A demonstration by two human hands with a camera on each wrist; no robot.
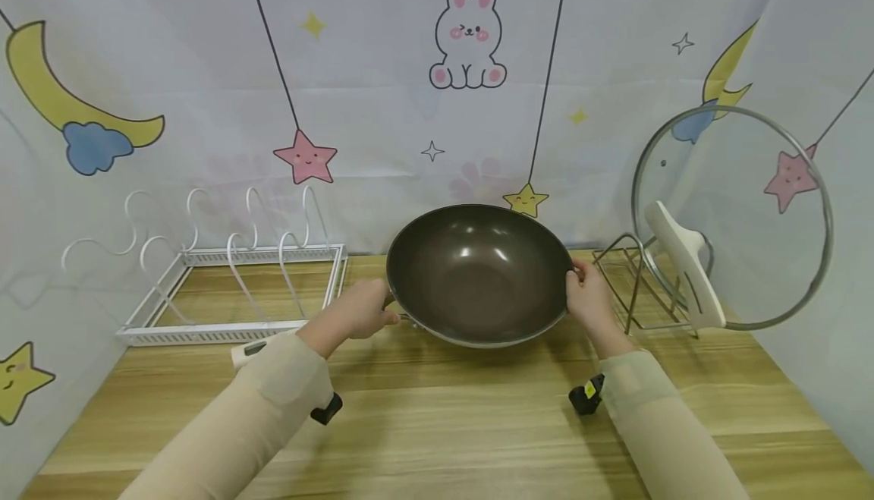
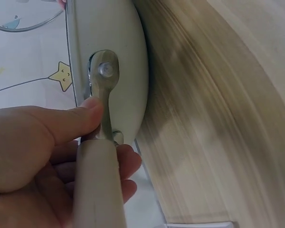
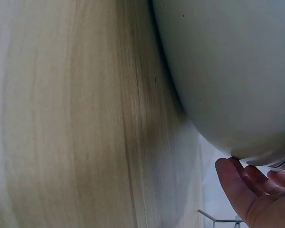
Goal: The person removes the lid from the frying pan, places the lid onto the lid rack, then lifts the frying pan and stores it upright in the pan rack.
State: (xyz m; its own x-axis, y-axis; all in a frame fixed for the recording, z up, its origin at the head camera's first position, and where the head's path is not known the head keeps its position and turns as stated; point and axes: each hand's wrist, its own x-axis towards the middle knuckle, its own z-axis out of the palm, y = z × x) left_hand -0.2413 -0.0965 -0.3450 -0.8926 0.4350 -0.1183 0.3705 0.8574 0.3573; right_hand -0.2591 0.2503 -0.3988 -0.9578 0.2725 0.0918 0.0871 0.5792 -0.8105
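A wok (image 1: 478,280) with a dark inside and a pale outside sits between both hands at the back middle of the table, its mouth tilted toward me. My left hand (image 1: 362,309) grips its long cream handle (image 2: 99,185) near the metal neck (image 2: 105,85), thumb on top and fingers curled beneath. The handle's end (image 1: 247,352) shows behind the left sleeve. On the opposite side, my right hand (image 1: 590,299) pinches the wok's edge; in the right wrist view its fingers (image 3: 235,183) touch the pale wall. Whether the base touches the table cannot be told.
At left stands a white rack (image 1: 232,329) with curved wire dividers. A metal wire stand (image 1: 635,287) at right holds a glass lid (image 1: 765,257) with a cream handle (image 1: 686,265). Behind the wood-patterned table (image 1: 451,432) hangs a printed curtain (image 1: 410,105).
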